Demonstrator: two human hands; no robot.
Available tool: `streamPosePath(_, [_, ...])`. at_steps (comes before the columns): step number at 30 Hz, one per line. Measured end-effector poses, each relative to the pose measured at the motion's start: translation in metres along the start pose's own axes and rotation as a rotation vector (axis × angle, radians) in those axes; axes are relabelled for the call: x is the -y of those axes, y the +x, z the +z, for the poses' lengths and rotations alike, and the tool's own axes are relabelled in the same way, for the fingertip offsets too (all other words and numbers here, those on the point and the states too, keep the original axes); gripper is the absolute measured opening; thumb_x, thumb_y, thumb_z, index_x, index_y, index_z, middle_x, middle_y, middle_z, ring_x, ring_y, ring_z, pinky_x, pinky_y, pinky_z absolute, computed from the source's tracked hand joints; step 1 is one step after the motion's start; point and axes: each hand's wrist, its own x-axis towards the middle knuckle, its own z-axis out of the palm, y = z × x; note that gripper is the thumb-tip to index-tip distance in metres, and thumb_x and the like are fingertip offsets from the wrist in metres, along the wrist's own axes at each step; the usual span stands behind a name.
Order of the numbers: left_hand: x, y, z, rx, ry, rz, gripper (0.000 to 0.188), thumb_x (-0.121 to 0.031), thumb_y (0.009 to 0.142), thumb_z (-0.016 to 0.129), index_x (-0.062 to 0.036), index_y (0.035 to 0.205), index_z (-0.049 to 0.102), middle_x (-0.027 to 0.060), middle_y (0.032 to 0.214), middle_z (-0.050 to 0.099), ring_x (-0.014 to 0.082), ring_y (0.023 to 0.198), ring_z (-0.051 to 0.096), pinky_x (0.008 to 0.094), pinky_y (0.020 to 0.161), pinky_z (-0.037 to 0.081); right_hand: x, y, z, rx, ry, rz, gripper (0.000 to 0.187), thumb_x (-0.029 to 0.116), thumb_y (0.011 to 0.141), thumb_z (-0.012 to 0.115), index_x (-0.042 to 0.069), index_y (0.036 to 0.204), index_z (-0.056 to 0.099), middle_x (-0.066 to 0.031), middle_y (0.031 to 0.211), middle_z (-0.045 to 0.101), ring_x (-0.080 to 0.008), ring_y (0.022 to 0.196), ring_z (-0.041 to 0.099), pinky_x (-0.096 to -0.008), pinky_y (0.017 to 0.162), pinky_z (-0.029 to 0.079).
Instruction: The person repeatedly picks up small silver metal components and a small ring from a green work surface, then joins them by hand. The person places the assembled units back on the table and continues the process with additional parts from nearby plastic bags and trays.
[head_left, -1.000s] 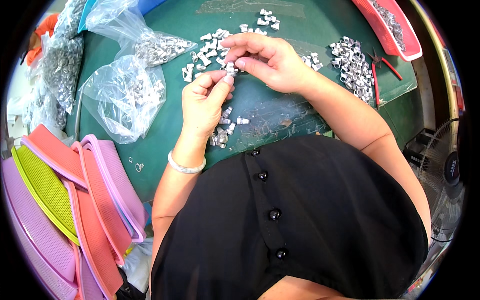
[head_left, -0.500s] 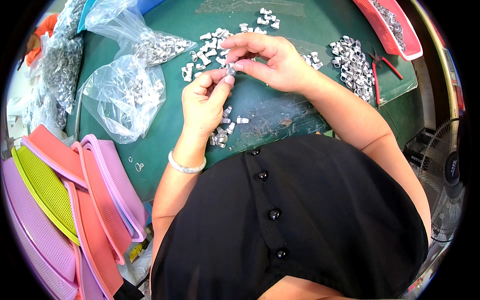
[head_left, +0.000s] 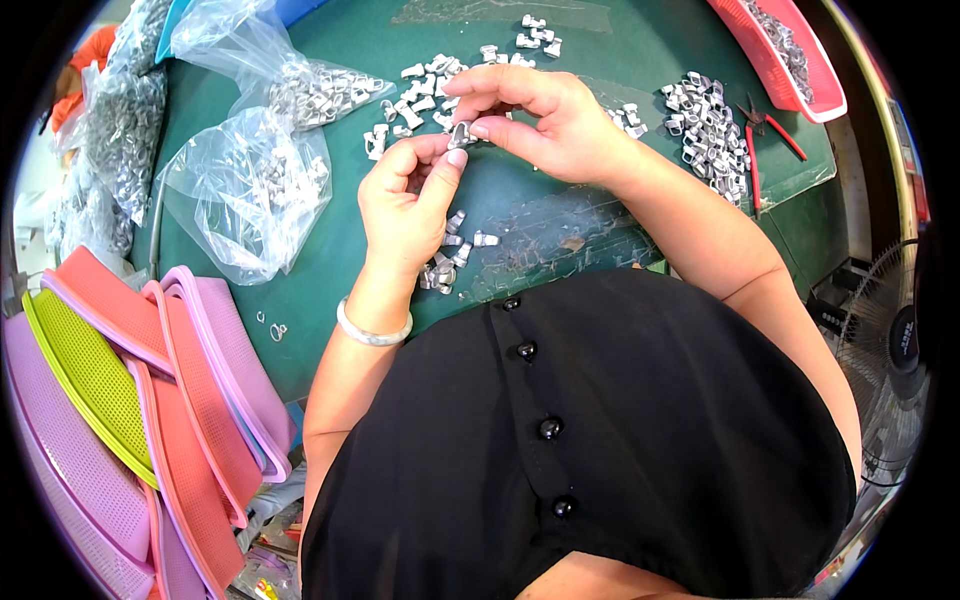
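Observation:
Between my two hands, over the green table, is a small silvery metal part (head_left: 460, 135) with a dark opening in it. My left hand (head_left: 415, 185), a pale bangle on its wrist, pinches it between thumb and index finger. From the right, my right hand (head_left: 550, 125) pinches its other side, thumb and fingertips closed on it. Several similar metal parts (head_left: 425, 95) lie scattered just beyond my hands. A smaller group of such parts (head_left: 445, 265) lies beside my left wrist.
A heap of metal parts (head_left: 705, 130) lies at right, beside red-handled pliers (head_left: 755, 150). A pink basket (head_left: 825, 85) stands at the far right. Clear plastic bags (head_left: 250, 200) of parts lie at left. Coloured plastic baskets (head_left: 215, 400) are stacked at the lower left. A fan (head_left: 880, 350) stands at right.
The small metal part has turned between my fingers, so its dark opening shows more. My left hand has shifted very slightly to the left; my right hand has hardly moved.

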Motion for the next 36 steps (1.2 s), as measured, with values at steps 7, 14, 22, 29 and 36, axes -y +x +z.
streamPosePath(7, [-0.006, 0.003, -0.002, -0.051, 0.486, 0.427, 0.013, -0.001, 0.073, 0.068, -0.0009, 0.085, 0.063, 0.0048, 0.072, 0.058, 0.0103, 0.058, 0.054, 0.0222, 0.05, 0.043, -0.001, 0.0, 0.001, -0.018, 0.0, -0.014, 0.037, -0.005, 0.079, 0.059, 0.005, 0.114, 0.056, -0.0089, 0.091, 0.066, -0.0167, 0.086, 0.064, -0.0282, 0.075, 0.05])
streamPosePath(14, [-0.006, 0.006, -0.004, -0.098, 0.688, 0.642, 0.018, 0.0, 0.067, 0.069, -0.0036, 0.082, 0.061, 0.0073, 0.071, 0.059, 0.02, 0.057, 0.055, 0.0287, 0.05, 0.045, 0.001, 0.0, 0.002, -0.029, 0.028, -0.019, 0.038, -0.005, 0.077, 0.061, 0.007, 0.113, 0.057, -0.0089, 0.091, 0.066, -0.0156, 0.085, 0.064, -0.0271, 0.072, 0.051])
streamPosePath(22, [-0.006, 0.006, -0.004, -0.095, 0.704, 0.654, 0.018, 0.0, 0.066, 0.069, -0.003, 0.082, 0.061, 0.0075, 0.071, 0.059, 0.021, 0.059, 0.056, 0.0295, 0.051, 0.045, 0.002, 0.0, 0.001, 0.005, 0.037, -0.015, 0.04, -0.007, 0.078, 0.059, 0.004, 0.116, 0.055, -0.008, 0.092, 0.065, -0.0151, 0.087, 0.062, -0.027, 0.075, 0.05])
streamPosePath(29, [-0.006, 0.006, -0.003, -0.101, 0.697, 0.662, 0.019, 0.001, 0.066, 0.069, -0.0032, 0.082, 0.061, 0.0075, 0.072, 0.059, 0.0211, 0.059, 0.056, 0.0294, 0.051, 0.045, 0.001, -0.001, 0.0, 0.026, 0.021, -0.004, 0.041, -0.009, 0.079, 0.058, 0.002, 0.118, 0.054, -0.0088, 0.093, 0.064, -0.0163, 0.089, 0.062, -0.0283, 0.078, 0.05])
streamPosePath(36, [-0.008, 0.005, -0.003, -0.093, 0.681, 0.643, 0.018, 0.001, 0.066, 0.069, -0.0033, 0.082, 0.061, 0.0075, 0.072, 0.06, 0.0203, 0.059, 0.056, 0.0286, 0.051, 0.045, 0.003, -0.001, 0.0, 0.025, 0.025, 0.002, 0.041, -0.009, 0.079, 0.058, 0.002, 0.118, 0.054, -0.0086, 0.093, 0.064, -0.016, 0.089, 0.062, -0.0282, 0.078, 0.05])
